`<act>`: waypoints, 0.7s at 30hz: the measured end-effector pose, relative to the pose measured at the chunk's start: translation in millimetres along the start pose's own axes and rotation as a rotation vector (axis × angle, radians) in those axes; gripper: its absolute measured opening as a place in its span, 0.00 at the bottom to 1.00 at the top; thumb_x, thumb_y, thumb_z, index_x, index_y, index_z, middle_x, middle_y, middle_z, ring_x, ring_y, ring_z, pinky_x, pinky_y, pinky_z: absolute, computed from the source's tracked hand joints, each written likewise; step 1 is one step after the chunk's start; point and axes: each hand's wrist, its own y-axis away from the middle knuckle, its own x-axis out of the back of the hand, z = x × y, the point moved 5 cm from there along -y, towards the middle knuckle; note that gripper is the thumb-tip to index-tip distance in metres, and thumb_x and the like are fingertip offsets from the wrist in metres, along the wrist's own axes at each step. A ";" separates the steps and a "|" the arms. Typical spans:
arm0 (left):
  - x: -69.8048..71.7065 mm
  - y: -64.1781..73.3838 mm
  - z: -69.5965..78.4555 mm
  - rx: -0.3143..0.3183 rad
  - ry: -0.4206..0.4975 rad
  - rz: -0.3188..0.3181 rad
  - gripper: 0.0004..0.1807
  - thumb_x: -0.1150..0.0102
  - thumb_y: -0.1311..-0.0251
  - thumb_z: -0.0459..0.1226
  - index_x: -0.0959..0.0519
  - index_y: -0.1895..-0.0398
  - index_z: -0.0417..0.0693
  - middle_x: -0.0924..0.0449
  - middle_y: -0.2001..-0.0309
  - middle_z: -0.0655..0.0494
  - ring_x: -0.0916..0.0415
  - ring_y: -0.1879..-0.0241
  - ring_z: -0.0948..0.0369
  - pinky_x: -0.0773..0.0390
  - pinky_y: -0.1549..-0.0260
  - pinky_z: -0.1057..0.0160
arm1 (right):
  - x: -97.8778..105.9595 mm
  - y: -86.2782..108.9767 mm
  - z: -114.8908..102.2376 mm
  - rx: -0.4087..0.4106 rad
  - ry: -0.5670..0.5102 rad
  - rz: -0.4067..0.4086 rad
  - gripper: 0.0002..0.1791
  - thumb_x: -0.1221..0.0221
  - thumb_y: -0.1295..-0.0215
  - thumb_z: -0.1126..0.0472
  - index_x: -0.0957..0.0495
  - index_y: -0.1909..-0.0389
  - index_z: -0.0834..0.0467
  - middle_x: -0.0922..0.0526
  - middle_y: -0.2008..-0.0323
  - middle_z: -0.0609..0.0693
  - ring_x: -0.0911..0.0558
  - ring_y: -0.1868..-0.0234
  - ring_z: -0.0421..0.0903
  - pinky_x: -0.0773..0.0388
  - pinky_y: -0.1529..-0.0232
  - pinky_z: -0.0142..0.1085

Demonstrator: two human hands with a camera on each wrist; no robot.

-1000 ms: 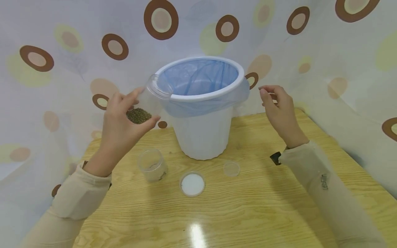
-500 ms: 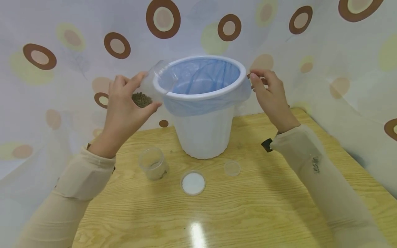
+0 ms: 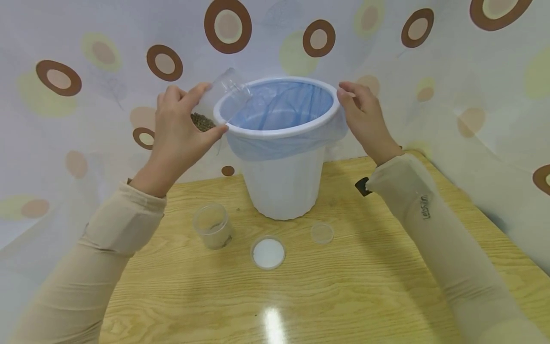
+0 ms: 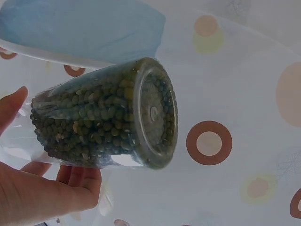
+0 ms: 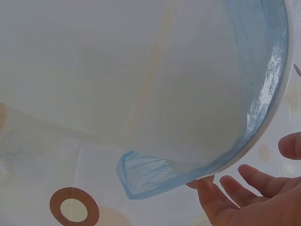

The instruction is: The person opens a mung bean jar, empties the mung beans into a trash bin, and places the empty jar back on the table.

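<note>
My left hand (image 3: 178, 126) grips a clear plastic jar (image 3: 224, 93) of small green beans (image 3: 202, 122) that look like mung beans. Tilted sideways, the jar has its mouth over the left rim of a white bin (image 3: 281, 184). In the left wrist view the beans (image 4: 94, 117) fill much of the jar toward its base. A blue bag (image 3: 281, 153) lines the bin and folds over its rim. By the right rim is my right hand (image 3: 365, 119), fingers loosely bent with nothing between them. In the right wrist view, its fingertips (image 5: 230, 183) are at the bag's folded edge.
On the wooden table (image 3: 206, 301), in front of the bin, stand a clear open container (image 3: 212, 228), a round lid with a white disc (image 3: 268, 253) and a thin clear disc (image 3: 322, 233). Patterned cloth (image 3: 266, 28) hangs behind and at the sides.
My left hand has raised the jar and moved it right, tipping its mouth over the bin. My right hand has moved left and up to the bin's right rim.
</note>
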 end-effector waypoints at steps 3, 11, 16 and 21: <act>-1.1 -5.7 1.1 -0.002 -0.022 -0.005 0.36 0.26 0.53 0.35 0.27 0.37 0.42 0.34 0.59 0.38 0.41 0.56 0.46 0.41 0.54 0.52 | -1.9 -5.1 1.5 -0.032 -0.007 -0.004 0.30 0.57 0.26 0.46 0.41 0.29 0.56 0.38 0.33 0.54 0.33 0.36 0.52 0.36 0.35 0.46; -5.4 -18.1 3.1 0.000 -0.067 -0.043 0.36 0.28 0.50 0.37 0.29 0.36 0.44 0.36 0.58 0.41 0.42 0.54 0.47 0.42 0.51 0.52 | -6.3 -17.4 4.2 -0.075 0.038 -0.001 0.31 0.58 0.26 0.45 0.40 0.28 0.56 0.40 0.30 0.52 0.35 0.34 0.50 0.38 0.34 0.42; -8.9 -23.0 1.9 0.016 -0.102 -0.068 0.36 0.29 0.49 0.39 0.30 0.34 0.46 0.37 0.57 0.42 0.43 0.54 0.48 0.42 0.54 0.52 | -8.9 -25.7 7.4 -0.111 0.071 0.000 0.30 0.60 0.25 0.45 0.40 0.28 0.55 0.40 0.29 0.51 0.37 0.32 0.46 0.41 0.32 0.39; -13.4 -28.0 0.5 0.023 -0.147 -0.083 0.36 0.30 0.47 0.40 0.32 0.33 0.47 0.37 0.57 0.42 0.43 0.54 0.48 0.42 0.55 0.52 | -11.3 -30.8 14.0 -0.128 0.073 -0.025 0.30 0.61 0.25 0.45 0.41 0.28 0.56 0.39 0.29 0.51 0.40 0.30 0.45 0.44 0.31 0.39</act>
